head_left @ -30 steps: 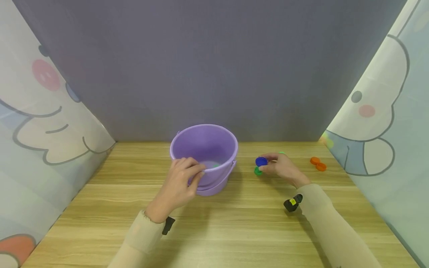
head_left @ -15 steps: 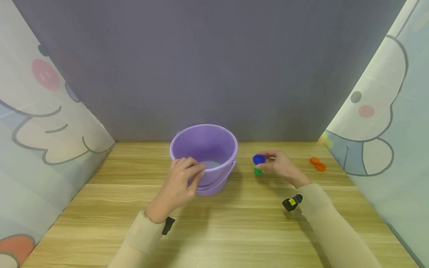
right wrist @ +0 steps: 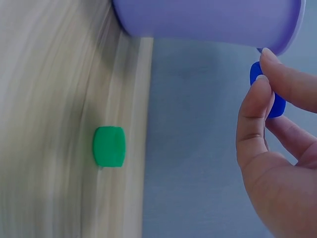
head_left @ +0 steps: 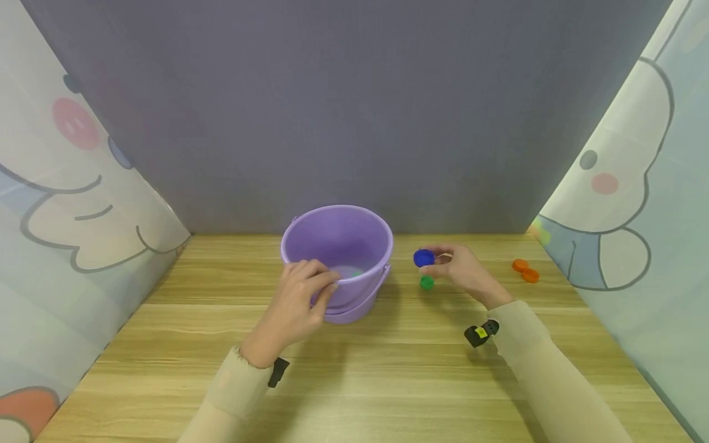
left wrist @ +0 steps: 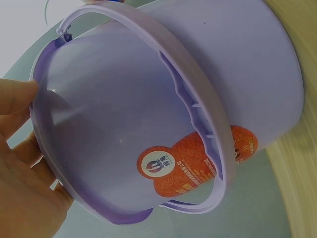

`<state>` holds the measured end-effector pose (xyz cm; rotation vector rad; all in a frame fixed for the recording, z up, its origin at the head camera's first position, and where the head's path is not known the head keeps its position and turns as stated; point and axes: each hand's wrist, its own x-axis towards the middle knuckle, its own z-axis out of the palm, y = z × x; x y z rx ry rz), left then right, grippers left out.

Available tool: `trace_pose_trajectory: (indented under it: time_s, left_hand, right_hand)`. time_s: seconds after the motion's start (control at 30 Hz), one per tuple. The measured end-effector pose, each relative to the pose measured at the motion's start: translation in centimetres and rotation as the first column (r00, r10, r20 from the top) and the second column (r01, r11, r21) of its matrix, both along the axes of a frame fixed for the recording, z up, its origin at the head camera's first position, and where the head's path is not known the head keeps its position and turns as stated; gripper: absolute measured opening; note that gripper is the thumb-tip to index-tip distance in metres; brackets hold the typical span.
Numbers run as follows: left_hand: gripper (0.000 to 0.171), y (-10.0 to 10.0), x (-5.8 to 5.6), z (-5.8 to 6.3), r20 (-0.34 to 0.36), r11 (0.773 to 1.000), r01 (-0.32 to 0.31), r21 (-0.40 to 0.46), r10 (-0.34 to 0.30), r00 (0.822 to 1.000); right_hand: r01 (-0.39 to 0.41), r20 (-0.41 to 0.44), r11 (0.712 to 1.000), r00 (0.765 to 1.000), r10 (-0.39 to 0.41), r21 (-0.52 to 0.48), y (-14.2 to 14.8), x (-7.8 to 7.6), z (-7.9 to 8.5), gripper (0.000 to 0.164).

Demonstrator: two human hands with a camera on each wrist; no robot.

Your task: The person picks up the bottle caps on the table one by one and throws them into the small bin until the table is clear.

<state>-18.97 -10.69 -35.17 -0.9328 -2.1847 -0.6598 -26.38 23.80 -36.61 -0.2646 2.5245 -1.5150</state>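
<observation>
My left hand (head_left: 299, 301) grips the near rim of a purple bucket (head_left: 354, 231). In the left wrist view, thumb and fingers lie on either side of the rim, and the handle (left wrist: 208, 101) hangs against the outer wall. Right of the bucket, my right hand (head_left: 468, 274) pinches a blue bottle cap (head_left: 424, 258) in the air. The right wrist view shows the cap (right wrist: 277, 108) between thumb and fingers, raised above the tabletop. Below it a green bottle cap (head_left: 426, 282) stands on the table. Something small and green (head_left: 357, 274) shows inside the bucket.
Two orange bottle caps (head_left: 525, 271) lie to the right of my right hand, near the table's right edge. A dark grey panel (head_left: 354, 111) rises behind the wooden table (head_left: 388, 381). Printed cloth walls (head_left: 620, 203) flank it.
My right hand has shifted slightly left and up, carrying the blue bottle cap toward the bucket. A green edge seen behind that hand is now out of sight. The left hand has kept still.
</observation>
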Motion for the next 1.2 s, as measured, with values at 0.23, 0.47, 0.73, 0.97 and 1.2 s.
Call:
trace_pose_trajectory:
  time_s: [0.23, 0.47, 0.73, 0.97, 1.2]
  left_hand:
    - [0.013, 0.0, 0.0, 0.1, -0.009, 1.000, 0.005, 0.000, -0.005, 1.000]
    - [0.014, 0.0, -0.1, 0.1, -0.011, 1.000, 0.009, 0.002, -0.009, 1.000]
    - [0.013, 0.0, -0.1, 0.0, -0.009, 1.000, 0.007, 0.003, -0.007, 1.000]
    - [0.013, 0.0, -0.1, 0.0, -0.009, 1.000, 0.009, 0.005, -0.009, 1.000]
    - [0.013, 0.0, 0.0, 0.0, -0.004, 1.000, 0.007, 0.004, -0.007, 1.000]
  right_hand:
    - [0.000, -0.006, 1.000, 1.000, 0.000, -0.014, -0.8, -0.1, 0.9, 0.062]
    - [-0.013, -0.021, 0.999, 1.000, 0.012, -0.048, -1.3, 0.0, 1.7, 0.058]
    - [-0.035, -0.058, 0.996, 0.998, 0.030, -0.078, -2.0, 0.1, 2.6, 0.055]
    - [-0.067, -0.077, 0.991, 0.995, 0.058, -0.117, -2.5, 0.2, 3.5, 0.051]
    - [-0.069, -0.109, 0.990, 0.993, 0.056, -0.121, -3.0, 0.6, 4.4, 0.053]
